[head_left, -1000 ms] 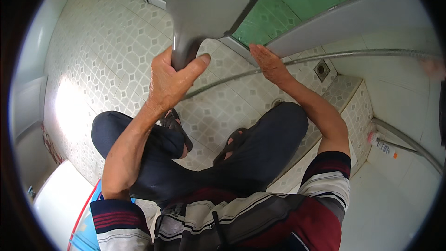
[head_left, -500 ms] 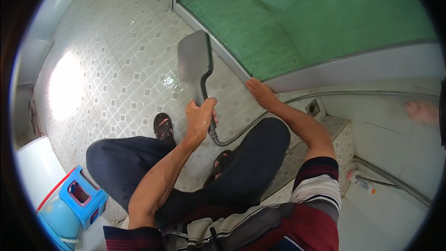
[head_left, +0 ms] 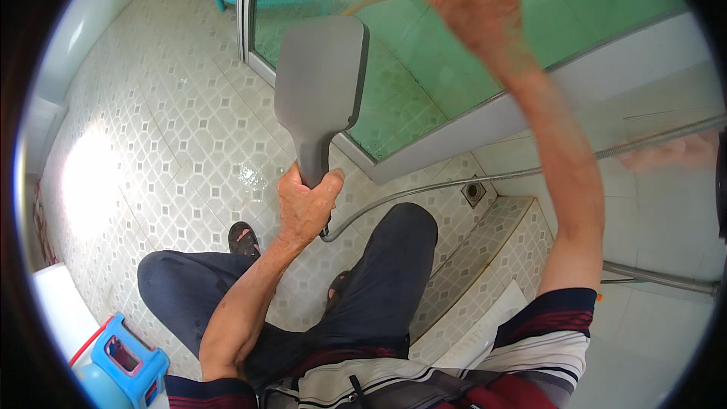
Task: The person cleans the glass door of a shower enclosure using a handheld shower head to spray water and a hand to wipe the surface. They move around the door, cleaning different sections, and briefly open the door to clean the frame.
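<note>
A broad, flat grey shower head (head_left: pixel 319 68) stands raised before me, its back toward me. My left hand (head_left: pixel 304 208) is closed round its handle. A metal hose (head_left: pixel 420 189) leads from the handle's lower end off to the right, passing under my right forearm. My right hand (head_left: pixel 481 11) is stretched out at the upper right, over the wet green-tinted glass panel (head_left: pixel 432 68). Its fingers look extended and hold nothing, though motion blurs them somewhat. Whether the palm touches the glass I cannot tell.
A grey metal frame (head_left: pixel 250 19) borders the glass. To the right are a floor drain (head_left: pixel 473 192), a tiled step (head_left: pixel 492 250) and a metal rail (head_left: pixel 659 276). A blue plastic stool (head_left: pixel 129 363) stands at lower left. The patterned floor tiles (head_left: pixel 174 136) look wet.
My right hand has left the frame's lower corner and moved up over the glass. The shower head has risen and turned its back more toward me. The view has shifted.
</note>
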A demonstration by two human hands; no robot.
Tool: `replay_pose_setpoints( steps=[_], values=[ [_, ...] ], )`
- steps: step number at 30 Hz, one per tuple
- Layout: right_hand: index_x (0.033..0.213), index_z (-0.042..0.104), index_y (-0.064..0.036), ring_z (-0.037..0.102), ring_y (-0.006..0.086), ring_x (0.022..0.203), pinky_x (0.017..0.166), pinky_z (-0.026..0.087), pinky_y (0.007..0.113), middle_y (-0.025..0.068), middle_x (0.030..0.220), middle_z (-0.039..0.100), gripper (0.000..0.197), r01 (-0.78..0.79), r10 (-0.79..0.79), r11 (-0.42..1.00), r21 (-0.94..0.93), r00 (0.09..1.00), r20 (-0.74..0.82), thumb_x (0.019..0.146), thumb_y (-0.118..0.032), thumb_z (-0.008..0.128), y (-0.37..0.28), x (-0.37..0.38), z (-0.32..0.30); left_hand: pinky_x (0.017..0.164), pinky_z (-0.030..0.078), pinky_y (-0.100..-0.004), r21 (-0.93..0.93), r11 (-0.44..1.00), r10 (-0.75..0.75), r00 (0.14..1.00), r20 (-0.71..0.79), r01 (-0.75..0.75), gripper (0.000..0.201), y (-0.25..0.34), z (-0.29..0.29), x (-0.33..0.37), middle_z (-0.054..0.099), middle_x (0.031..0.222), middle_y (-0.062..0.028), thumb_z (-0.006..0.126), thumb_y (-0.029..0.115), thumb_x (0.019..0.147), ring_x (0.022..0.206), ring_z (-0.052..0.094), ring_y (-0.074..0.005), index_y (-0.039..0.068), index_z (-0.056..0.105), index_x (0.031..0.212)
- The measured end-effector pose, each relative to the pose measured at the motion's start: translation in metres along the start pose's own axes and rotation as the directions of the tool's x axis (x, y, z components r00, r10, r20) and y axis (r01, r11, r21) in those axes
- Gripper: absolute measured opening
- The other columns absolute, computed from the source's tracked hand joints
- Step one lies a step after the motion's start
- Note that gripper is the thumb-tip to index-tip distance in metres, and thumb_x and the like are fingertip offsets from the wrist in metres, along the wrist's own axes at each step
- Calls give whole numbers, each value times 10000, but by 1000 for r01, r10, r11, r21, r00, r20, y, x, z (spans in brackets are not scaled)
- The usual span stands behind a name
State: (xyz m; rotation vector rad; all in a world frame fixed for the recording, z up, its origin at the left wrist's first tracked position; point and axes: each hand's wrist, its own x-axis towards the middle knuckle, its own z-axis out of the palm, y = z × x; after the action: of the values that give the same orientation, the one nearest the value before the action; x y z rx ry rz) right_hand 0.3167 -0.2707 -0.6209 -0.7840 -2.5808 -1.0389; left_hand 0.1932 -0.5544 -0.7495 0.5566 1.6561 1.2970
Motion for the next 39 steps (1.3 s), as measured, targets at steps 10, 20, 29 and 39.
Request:
replay_pose_setpoints(
  steps=[10, 20, 29, 39],
  values=[
    [1407, 458, -123, 341, 194, 1385, 1111, 321, 330, 38, 1490, 399, 572, 215, -217, 972, 98, 976, 8, 875, -261, 615, -99, -99, 88, 471, 430, -284, -30, 997, 66, 997, 32, -65, 220, 22, 0, -2, 518, 570, -5, 662, 147, 780, 508, 526, -89, 17, 496, 717],
    [1224, 542, -62, 498, 261, 1202, 1015, 375, 450, 76, 1248, 541, 464, -126, 56, 986, -108, 867, -495, 844, -285, 690, 35, 48, -44, 500, 430, -278, -14, 991, 132, 989, 66, -132, 196, 43, -10, -7, 534, 603, 3, 685, 135, 765, 535, 509, -82, 14, 533, 746],
    [1280, 526, -20, 513, 260, 1237, 1123, 336, 398, 118, 1335, 526, 354, 21, 81, 591, 807, 993, -85, 949, -137, 480, -160, -98, 83, 555, 435, -283, 74, 945, 303, 939, 160, -318, 209, 66, -7, -3, 527, 629, -10, 687, 141, 746, 607, 487, -86, -15, 554, 781],
    [1275, 545, -75, 460, 243, 1284, 1077, 331, 452, 93, 1341, 516, 431, -261, 128, 940, -221, 867, -481, 921, -321, 555, 59, -8, -101, 537, 432, -275, 54, 919, 376, 911, 172, -389, 186, 44, -8, 9, 534, 623, -12, 668, 114, 748, 583, 494, -79, -20, 549, 795]
  ],
)
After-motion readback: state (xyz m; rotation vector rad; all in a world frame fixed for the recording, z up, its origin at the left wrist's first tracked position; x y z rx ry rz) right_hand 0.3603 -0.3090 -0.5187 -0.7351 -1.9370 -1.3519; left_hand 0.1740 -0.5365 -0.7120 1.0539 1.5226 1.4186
